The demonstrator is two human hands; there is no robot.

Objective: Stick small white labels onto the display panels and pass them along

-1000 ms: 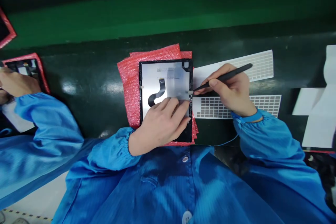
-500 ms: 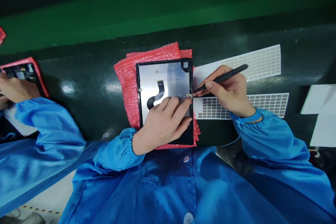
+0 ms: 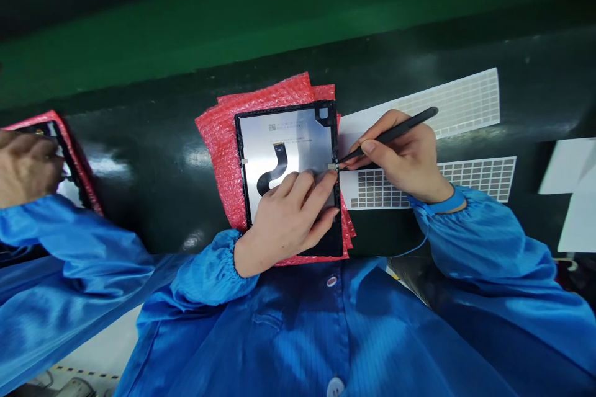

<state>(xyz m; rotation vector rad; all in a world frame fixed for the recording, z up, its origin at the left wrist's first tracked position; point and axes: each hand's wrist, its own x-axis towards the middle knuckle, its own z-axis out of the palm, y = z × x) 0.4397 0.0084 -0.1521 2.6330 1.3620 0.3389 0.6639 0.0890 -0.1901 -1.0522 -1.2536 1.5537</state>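
In front of me an open tablet display assembly (image 3: 307,147), silver-backed in a black frame, lies on red bubble wrap (image 3: 212,142). A curved black ribbon cable (image 3: 280,164) rests on its back. My left hand (image 3: 286,217) lies over the lower part of the panel, fingers stretched, with the index fingertip at the right edge by a small pale tab (image 3: 332,166). Black pen-like tweezers (image 3: 410,124) are held in my right hand (image 3: 405,158), which is closed round them. Their tip meets the frame's right edge beside that tab.
Two sheets of small grey stickers, an upper one (image 3: 470,99) and a lower one (image 3: 482,181), lie to the right. White papers (image 3: 577,198) sit at the far right. On the left, a co-worker's hand (image 3: 28,167) is over another device on red wrap (image 3: 84,177).
My view has shifted slightly. Both my hands stay nearly in place, the tweezers' tip still at the frame edge. The co-worker's hand has moved over their device.
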